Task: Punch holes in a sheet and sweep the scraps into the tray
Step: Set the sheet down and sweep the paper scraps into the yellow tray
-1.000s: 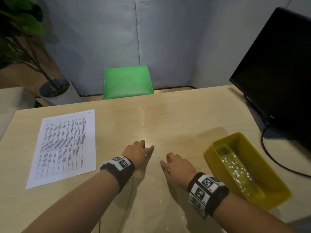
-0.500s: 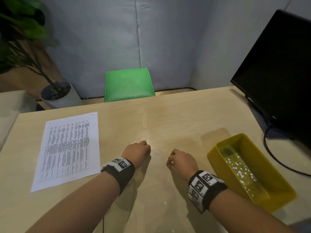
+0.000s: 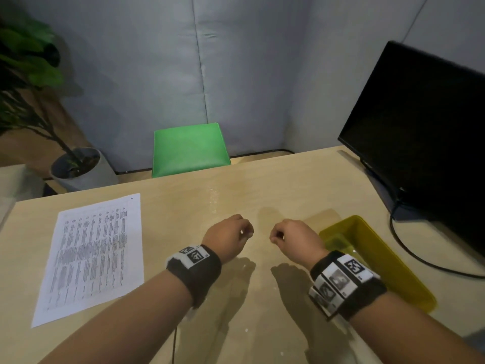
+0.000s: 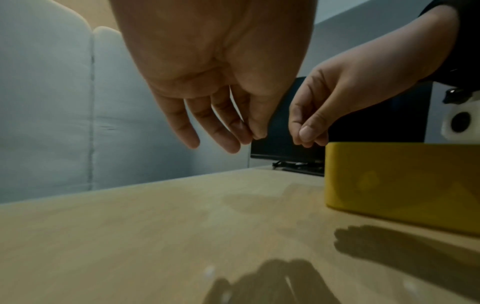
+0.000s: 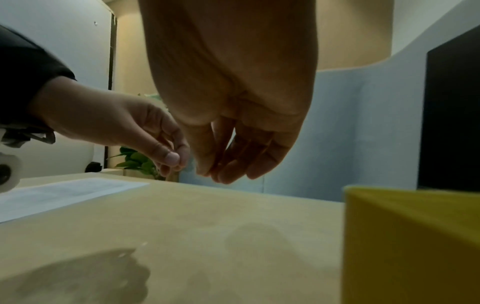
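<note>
Office cubicle. Pale wooden desk (image 3: 275, 185) enclosed by grey fabric partition panels (image 3: 147, 74); black flat monitor (image 3: 420, 122) with trailing black cable (image 3: 409, 248); printed white paper sheet (image 3: 91, 256); green plastic chair (image 3: 190, 149); potted leafy plant (image 3: 29, 82) beside.

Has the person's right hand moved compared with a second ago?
Yes. The right hand has lifted off the pale wooden desk, curled its fingers, and drawn nearer the yellow plastic tray.
</note>
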`<action>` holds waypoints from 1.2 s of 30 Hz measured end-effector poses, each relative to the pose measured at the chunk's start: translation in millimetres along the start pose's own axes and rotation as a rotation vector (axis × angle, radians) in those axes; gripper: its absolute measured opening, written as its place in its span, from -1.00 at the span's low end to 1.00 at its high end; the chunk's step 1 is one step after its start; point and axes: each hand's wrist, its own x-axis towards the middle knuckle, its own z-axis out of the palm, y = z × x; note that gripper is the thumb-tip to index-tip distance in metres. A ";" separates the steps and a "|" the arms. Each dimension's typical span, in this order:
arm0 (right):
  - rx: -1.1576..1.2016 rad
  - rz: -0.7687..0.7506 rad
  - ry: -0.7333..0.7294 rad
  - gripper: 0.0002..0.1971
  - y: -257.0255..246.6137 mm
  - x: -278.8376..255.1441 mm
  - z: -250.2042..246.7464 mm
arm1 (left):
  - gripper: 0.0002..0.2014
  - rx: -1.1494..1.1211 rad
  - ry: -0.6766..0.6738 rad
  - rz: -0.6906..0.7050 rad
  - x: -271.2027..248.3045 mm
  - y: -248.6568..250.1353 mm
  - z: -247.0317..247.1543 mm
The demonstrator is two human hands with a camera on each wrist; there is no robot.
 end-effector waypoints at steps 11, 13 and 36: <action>0.065 0.268 0.058 -0.86 96.2 -58.9 -71.5 | -0.81 -0.026 -0.063 0.316 43.0 123.3 32.9; 0.047 0.306 0.040 -0.85 112.7 -66.5 -72.4 | -0.80 -0.001 -0.078 0.355 47.0 135.7 45.3; -0.070 0.254 -0.104 -0.76 142.4 -26.7 -72.4 | -0.80 0.330 -0.173 0.067 97.4 138.1 54.7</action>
